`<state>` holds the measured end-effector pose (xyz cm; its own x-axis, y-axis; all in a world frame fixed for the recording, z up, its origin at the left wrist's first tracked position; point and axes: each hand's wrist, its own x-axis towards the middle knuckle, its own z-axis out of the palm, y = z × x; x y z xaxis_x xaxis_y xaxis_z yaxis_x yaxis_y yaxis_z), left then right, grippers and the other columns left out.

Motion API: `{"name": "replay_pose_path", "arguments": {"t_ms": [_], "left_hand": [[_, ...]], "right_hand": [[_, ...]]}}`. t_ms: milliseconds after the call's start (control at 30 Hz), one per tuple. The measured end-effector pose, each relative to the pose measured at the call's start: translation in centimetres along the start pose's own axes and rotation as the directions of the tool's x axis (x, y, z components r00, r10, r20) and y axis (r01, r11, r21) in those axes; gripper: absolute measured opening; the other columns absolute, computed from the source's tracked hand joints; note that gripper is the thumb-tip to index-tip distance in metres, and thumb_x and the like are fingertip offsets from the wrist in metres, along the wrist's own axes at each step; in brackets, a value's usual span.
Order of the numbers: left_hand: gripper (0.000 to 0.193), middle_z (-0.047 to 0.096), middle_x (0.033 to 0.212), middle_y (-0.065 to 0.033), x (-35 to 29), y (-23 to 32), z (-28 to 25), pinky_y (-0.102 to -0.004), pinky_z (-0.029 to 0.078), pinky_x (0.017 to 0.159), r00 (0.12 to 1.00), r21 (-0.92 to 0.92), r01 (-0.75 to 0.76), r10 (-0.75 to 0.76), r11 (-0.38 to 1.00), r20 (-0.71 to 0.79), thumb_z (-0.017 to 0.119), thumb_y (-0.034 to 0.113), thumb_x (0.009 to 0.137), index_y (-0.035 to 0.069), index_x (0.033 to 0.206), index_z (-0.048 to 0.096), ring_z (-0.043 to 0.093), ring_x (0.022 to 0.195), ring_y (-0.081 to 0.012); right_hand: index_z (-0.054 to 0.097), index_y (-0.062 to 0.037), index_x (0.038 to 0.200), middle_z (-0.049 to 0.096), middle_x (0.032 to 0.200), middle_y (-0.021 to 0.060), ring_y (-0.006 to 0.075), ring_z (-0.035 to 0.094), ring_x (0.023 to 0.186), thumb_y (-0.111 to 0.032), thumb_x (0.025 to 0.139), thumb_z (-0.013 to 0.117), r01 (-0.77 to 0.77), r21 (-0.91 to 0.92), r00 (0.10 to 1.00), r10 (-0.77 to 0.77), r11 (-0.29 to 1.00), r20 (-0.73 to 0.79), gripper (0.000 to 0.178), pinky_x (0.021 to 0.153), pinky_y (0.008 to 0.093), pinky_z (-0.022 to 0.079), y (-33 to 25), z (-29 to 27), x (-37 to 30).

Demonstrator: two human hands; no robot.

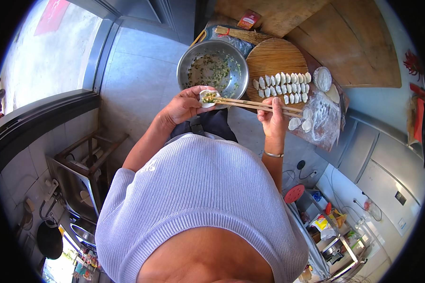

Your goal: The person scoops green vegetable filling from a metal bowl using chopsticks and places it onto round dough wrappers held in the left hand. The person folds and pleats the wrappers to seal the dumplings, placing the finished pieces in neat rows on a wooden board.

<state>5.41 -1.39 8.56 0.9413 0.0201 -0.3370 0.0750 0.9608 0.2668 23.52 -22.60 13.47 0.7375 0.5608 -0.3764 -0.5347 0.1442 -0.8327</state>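
Note:
My left hand (183, 107) cups a round white dumpling wrapper (203, 100) with green and yellow filling (211, 97) heaped on it. In my right hand (274, 123) is a pair of wooden chopsticks (250, 104), their tips touching the filling. Just beyond the left hand stands a large metal bowl (242, 70) with chopped green filling spread over its bottom. Rows of folded white dumplings (287, 88) lie on a round wooden board (271, 55) to the right of the bowl. A few flat wrappers (294, 124) lie near the board's close edge, beside my right hand.
Crumpled clear plastic (327, 118) covers the table's right part, next to a round whitish piece (322, 79). A straw brush (243, 35) and a red packet (249, 19) lie behind the bowl. A metal-framed stand (82, 174) is at left, a cluttered shelf (333, 236) at lower right.

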Motion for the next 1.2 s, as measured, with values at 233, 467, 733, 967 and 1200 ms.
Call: {"name": "replay_pose_path", "arguments": {"t_ms": [233, 467, 733, 967, 1200], "left_hand": [[0.055, 0.049, 0.127, -0.0238, -0.2, 0.5, 0.9, -0.0375, 0.048, 0.098, 1.000, -0.046, 0.008, -0.008, 0.999, -0.010, 0.034, -0.019, 0.074, -0.009, 0.127, 0.044, 0.052, 0.118, -0.0367], [0.054, 0.048, 0.127, -0.0256, -0.7, 0.9, 2.3, -0.0373, 0.049, 0.098, 0.999, -0.047, -0.006, 0.004, 0.999, -0.034, 0.033, -0.018, 0.074, -0.010, 0.127, 0.043, 0.052, 0.117, -0.0386], [0.051, 0.050, 0.124, -0.0268, -1.1, 1.1, 2.7, -0.0366, 0.049, 0.097, 0.998, -0.055, -0.044, 0.042, 0.998, -0.037, 0.035, -0.018, 0.075, -0.011, 0.124, 0.046, 0.053, 0.115, -0.0404], [0.049, 0.052, 0.123, -0.0248, -1.3, 1.3, 2.1, -0.0353, 0.049, 0.098, 0.993, -0.038, -0.066, 0.062, 0.997, -0.096, 0.035, -0.016, 0.076, -0.009, 0.123, 0.049, 0.055, 0.114, -0.0388], [0.029, 0.057, 0.119, -0.0207, -1.6, 1.3, 1.1, -0.0357, 0.051, 0.094, 0.978, 0.020, -0.121, 0.122, 0.993, -0.170, 0.049, 0.012, 0.095, -0.003, 0.120, 0.054, 0.057, 0.112, -0.0350]], "right_hand": [[0.057, -0.0049, 0.090, 0.055, 0.082, 0.0077, 0.0169, 0.054, 0.061, -0.022, 0.088, 0.064, 0.093, 0.002, 0.989, -0.093, 0.996, 0.111, 0.018, 0.051, 0.0268, 0.043, -0.3, -1.0, 0.1], [0.060, -0.0063, 0.091, 0.057, 0.084, 0.0092, 0.0190, 0.055, 0.067, -0.015, 0.082, 0.071, 0.084, 0.050, 0.966, -0.094, 0.995, 0.242, 0.017, 0.055, 0.0300, 0.045, 0.8, -1.6, 0.4], [0.060, -0.0035, 0.090, 0.060, 0.089, 0.0114, 0.0189, 0.060, 0.072, -0.004, 0.079, 0.069, 0.064, 0.026, 0.962, -0.068, 0.998, 0.265, 0.014, 0.064, 0.0303, 0.052, 0.5, -1.4, 0.2], [0.059, -0.0033, 0.091, 0.061, 0.085, 0.0121, 0.0193, 0.059, 0.072, -0.004, 0.079, 0.068, 0.094, 0.001, 0.957, -0.091, 0.996, 0.276, 0.015, 0.061, 0.0311, 0.050, -1.1, -3.1, 0.6], [0.057, -0.0010, 0.096, 0.061, 0.083, 0.0107, 0.0176, 0.062, 0.067, -0.018, 0.092, 0.057, 0.201, -0.126, 0.980, -0.199, 0.971, 0.024, 0.017, 0.053, 0.0257, 0.050, 1.7, -4.9, 1.9]]}}
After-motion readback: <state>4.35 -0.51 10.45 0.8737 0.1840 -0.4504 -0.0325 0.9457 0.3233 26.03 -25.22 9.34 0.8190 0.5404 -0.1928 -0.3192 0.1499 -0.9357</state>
